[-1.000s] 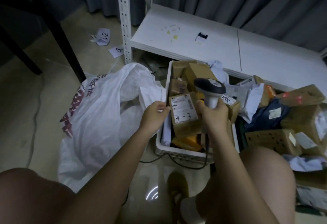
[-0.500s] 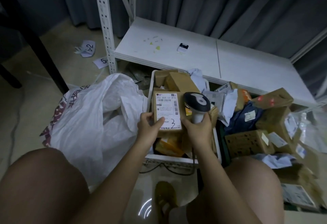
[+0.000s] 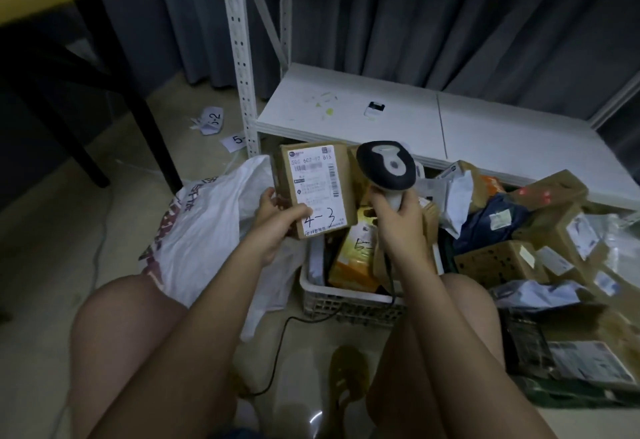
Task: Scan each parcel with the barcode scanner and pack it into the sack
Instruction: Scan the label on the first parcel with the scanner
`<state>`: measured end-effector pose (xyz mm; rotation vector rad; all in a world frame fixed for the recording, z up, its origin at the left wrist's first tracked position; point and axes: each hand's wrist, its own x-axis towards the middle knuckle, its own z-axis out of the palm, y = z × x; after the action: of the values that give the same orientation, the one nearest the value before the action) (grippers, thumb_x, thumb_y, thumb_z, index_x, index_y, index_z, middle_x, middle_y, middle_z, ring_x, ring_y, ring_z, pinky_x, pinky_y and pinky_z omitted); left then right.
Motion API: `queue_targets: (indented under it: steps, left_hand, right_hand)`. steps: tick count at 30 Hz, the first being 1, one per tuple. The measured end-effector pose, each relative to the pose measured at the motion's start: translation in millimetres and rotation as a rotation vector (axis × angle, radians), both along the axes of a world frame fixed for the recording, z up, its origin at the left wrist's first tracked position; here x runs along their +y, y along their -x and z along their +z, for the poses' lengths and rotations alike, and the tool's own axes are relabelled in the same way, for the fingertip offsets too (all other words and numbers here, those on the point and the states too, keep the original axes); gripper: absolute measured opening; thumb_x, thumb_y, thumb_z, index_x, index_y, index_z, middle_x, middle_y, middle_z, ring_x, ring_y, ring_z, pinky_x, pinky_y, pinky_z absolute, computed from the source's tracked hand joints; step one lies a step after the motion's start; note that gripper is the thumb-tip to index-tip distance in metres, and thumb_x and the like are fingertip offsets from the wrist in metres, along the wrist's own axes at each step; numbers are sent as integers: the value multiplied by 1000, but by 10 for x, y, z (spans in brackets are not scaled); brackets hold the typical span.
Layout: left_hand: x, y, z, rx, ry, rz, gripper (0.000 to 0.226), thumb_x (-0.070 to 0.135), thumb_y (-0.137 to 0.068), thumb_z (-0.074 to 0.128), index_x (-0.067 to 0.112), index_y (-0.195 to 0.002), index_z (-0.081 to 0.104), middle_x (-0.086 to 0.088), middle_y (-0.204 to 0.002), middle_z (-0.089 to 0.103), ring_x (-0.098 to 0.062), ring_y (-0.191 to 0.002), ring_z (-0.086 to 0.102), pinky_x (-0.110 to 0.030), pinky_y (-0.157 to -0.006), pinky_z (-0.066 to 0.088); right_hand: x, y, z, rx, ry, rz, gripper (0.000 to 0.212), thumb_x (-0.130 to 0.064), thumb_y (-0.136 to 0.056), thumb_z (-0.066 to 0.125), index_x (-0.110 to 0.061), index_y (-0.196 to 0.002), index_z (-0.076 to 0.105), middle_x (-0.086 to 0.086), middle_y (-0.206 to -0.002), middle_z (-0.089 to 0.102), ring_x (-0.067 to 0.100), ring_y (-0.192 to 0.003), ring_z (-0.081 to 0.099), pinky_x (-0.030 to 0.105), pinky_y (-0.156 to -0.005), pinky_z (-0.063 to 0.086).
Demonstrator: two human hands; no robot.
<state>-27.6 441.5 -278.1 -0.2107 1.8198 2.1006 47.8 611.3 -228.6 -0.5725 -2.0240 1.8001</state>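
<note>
While the left hand (image 3: 277, 220) grips a brown parcel (image 3: 317, 189) by its lower left corner, label facing up and marked "4-3", the right hand (image 3: 398, 210) is curled round the barcode scanner (image 3: 386, 168) handle just beside it. Both are held above the white crate (image 3: 346, 303) of parcels; the white sack (image 3: 207, 230) lies left, below the parcel.

Tight working pocket between sack and crate.
White sack (image 3: 207, 230) slumped open at left, mouth just beside white crate (image 3: 346, 303). Crate crammed with parcels, orange box (image 3: 353, 258) upright inside. Heap of cartons (image 3: 540, 230) crowding right. Low shelf board (image 3: 398, 123) and perforated upright (image 3: 242, 68) blocking far side. Scanner cable (image 3: 287, 345) trailing across bare floor between knees.
</note>
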Motion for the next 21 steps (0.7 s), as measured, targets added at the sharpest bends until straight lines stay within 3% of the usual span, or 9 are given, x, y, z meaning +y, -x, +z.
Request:
queue_targets:
  steps: [2,5,7,9,11,15,21]
  left_hand:
    - [-160,-12,70,39,54,-15,76,12,-68,81,13,-134,44,-2,-121,65,-22,-108,63,-44,-87,55]
    - [-329,-54,136,88,121,-37,71,5,-69,83,16,-128,45,12,-108,60,-17,-107,61,-42,-94,52]
    - [-405,-69,148,99,130,-31,71,3,-71,81,18,-129,44,14,-103,59,-15,-103,61,-38,-90,54]
    - [-467,-68,156,114,135,-31,68,2,-72,80,16,-129,47,12,-102,62,-11,-97,63,-30,-79,55]
    - [-510,-67,166,124,140,-46,66,2,-73,79,16,-130,48,10,-101,64,-10,-95,64,-25,-74,54]
    - [-542,-71,151,129,150,-62,70,7,-72,81,19,-133,47,8,-106,64,-15,-101,63,-28,-78,53]
    - [-553,-71,114,139,156,-71,79,13,-70,84,21,-137,44,3,-117,62,-17,-109,61,-30,-82,53]
  right_hand:
    - [-71,-13,76,-3,32,53,34,-21,-91,63,-25,-123,52,-5,-109,63,8,-96,60,22,-76,48]
    - [-188,-23,140,-95,71,167,31,-16,-88,66,-15,-118,57,-2,-88,63,15,-77,58,30,-68,46]
    - [-280,-64,150,-135,51,228,19,-12,-86,67,-12,-104,60,-4,-72,60,11,-65,56,26,-60,44]
    - [-379,-139,158,-155,54,268,13,-12,-86,69,-10,-96,62,-3,-69,61,10,-61,56,18,-52,44]
    - [-463,-216,163,-162,53,320,13,-13,-85,72,-8,-95,65,1,-71,63,11,-63,57,17,-50,44]
    - [-594,-311,140,-148,67,348,17,-11,-82,74,-13,-73,60,1,-55,53,14,-51,46,26,-49,38]
    - [-668,-345,153,-154,66,322,18,-4,-83,71,-15,-74,60,-9,-48,54,6,-46,47,17,-46,39]
